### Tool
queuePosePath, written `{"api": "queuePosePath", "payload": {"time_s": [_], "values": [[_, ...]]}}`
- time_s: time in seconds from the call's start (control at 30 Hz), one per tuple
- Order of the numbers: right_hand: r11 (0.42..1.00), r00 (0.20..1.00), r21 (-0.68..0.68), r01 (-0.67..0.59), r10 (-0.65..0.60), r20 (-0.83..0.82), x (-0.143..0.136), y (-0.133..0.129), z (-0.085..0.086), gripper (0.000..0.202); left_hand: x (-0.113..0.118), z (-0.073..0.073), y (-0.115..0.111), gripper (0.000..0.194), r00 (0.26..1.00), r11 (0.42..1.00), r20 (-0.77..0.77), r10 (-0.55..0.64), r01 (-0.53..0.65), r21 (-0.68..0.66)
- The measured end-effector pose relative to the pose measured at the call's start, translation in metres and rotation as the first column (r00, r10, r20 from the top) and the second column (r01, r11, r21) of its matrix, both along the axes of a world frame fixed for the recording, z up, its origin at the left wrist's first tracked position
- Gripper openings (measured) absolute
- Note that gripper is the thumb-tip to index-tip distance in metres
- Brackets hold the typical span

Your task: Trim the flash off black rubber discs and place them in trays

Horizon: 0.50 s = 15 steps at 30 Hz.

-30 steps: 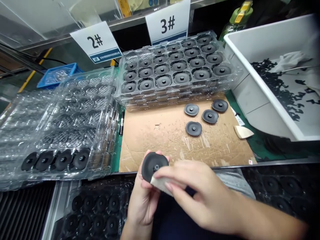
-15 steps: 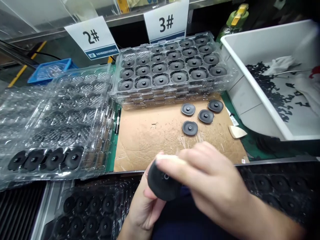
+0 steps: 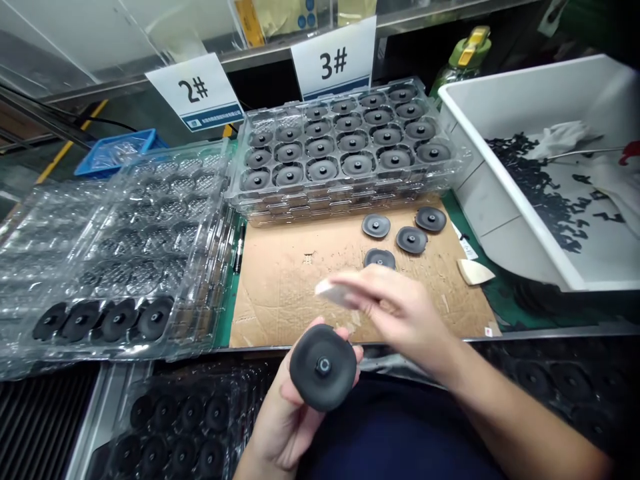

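Note:
My left hand [image 3: 295, 407] is closed round the edge of a black rounded-square disc [image 3: 320, 390], its central stud facing up at me. Above it and to the right, my right hand [image 3: 395, 300] pinches a small flat whitish piece [image 3: 334, 293], blurred by motion and apart from the disc. Just beyond the right hand lies a similar dark disc [image 3: 379, 258], partly hidden by the fingers. Three more discs [image 3: 411, 240] rest behind it on the cardboard sheet [image 3: 275, 287].
A clear tray stack [image 3: 350, 183] filled with discs stands at the back. Another clear tray [image 3: 135, 233] at left holds a front row of discs. On the right are a white bin [image 3: 520, 213] of small black parts and a pale wedge-shaped piece [image 3: 475, 271].
My right hand has lifted off the disc and moved up and away with the whitish piece. The disc's face and stud now show fully in my left hand.

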State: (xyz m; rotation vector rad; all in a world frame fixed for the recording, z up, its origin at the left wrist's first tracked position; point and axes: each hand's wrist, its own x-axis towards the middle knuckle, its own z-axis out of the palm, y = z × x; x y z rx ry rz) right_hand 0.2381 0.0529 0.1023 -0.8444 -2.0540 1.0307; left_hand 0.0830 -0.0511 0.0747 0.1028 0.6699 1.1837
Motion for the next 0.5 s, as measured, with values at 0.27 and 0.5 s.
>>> {"api": "queuePosePath", "payload": {"time_s": [0.27,0.5], "values": [[0.995,0.965,-0.094,0.028,-0.002,0.263,0.022,-0.029,-0.094,0.026,-0.006,0.005,0.004,0.045,0.998,1.000,0.062,-0.025,0.025,0.002],[0.992,0.996,0.126,0.026,-0.035,0.077,0.016,-0.017,0.001,0.035,0.004,-0.001,0.002,0.053,1.000,0.998,-0.001,-0.017,0.017,-0.067]]}}
